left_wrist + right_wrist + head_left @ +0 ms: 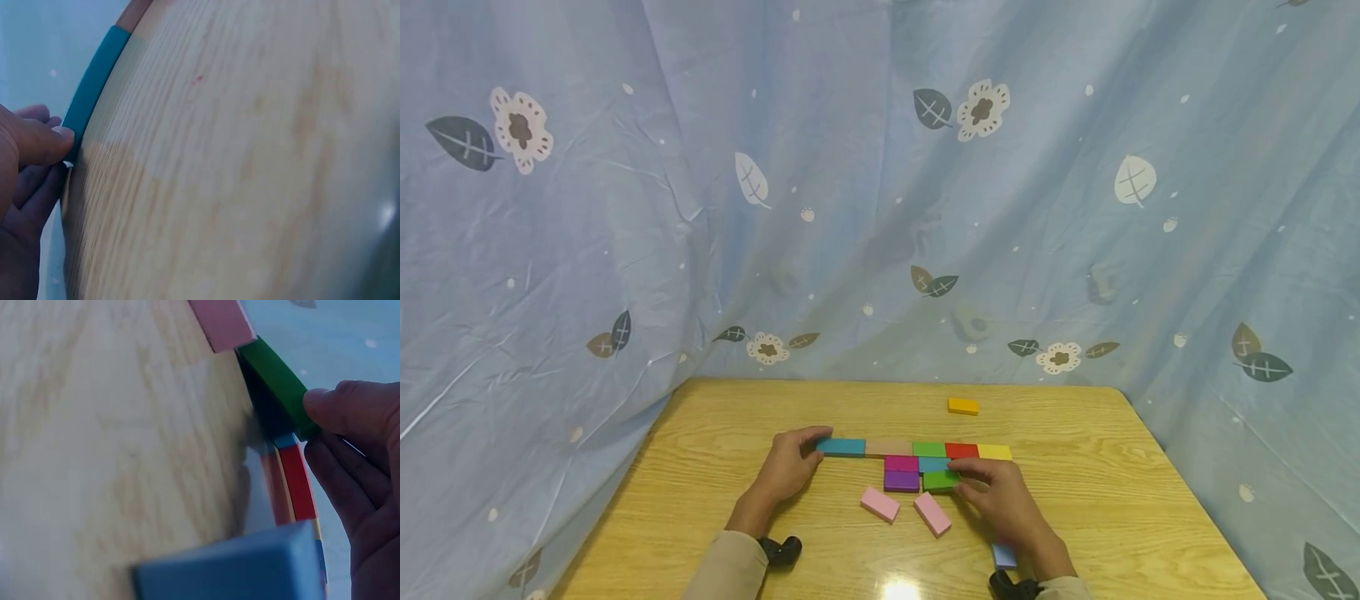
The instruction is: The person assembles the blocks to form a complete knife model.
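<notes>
On the wooden table a row of flat blocks runs left to right. At its left end my left hand [788, 467] pinches the end of a blue block [841, 447], thumb [62, 142] against its near side. The row continues with a tan block [889, 448], a green one [928, 449], a red one [962, 451] and a yellow one [995, 452]. In front lie a magenta block [901, 463], a second blue block [933, 464] and a purple block [901, 481]. My right hand [1000, 497] pinches the right end of another green block [275, 384], which looks slightly raised in the right wrist view.
Two pink blocks [880, 505] lie at angles nearer me, between the hands. A light blue block [1003, 556] sits by the right wrist. Farther back is an orange block [963, 406]. A patterned blue curtain [850, 250] hangs behind the table [820, 550].
</notes>
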